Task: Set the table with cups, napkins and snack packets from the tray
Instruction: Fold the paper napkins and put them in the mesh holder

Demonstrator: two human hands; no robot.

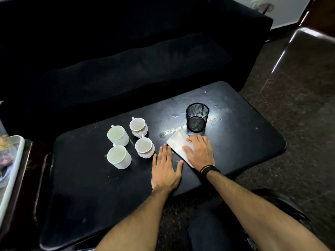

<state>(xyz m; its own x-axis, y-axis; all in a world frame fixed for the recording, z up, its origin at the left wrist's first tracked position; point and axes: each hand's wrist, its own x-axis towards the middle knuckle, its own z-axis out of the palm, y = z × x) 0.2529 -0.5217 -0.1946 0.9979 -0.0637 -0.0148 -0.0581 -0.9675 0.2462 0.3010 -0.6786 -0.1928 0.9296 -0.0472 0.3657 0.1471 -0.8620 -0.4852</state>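
Left hand (pixel 165 167): lies flat on the black table (pixel 90 187), palm down, fingers straight and together, grasping nothing; its fingertips end just beside the near-left edge of the napkin.
Right hand (pixel 199 151): rests flat on top of the white napkin (pixel 176 141), fingers spread a little, pressing it to the table and not closed around it; a dark band is on the wrist.
Napkin: folded, lying at an angle under the right hand, its far corner free beyond the fingers.
Plain cups: two white cups to the left of the left hand, the nearer one (pixel 118 157) and the farther one (pixel 117 135), both upright.
Patterned cups: two white cups with a brownish band, closer to the left hand, one (pixel 144 147) just beside its fingertips, the other (pixel 138 126) behind it; the four cups stand close in a square.
Mesh holder (pixel 197 117): black wire cup, upright, just beyond the right hand and the napkin corner.
Tray (pixel 12 171): pale, far to the left of both hands, at the picture edge, off the table; what lies in it I cannot make out.
Sofa (pixel 126 57): dark, behind the table.
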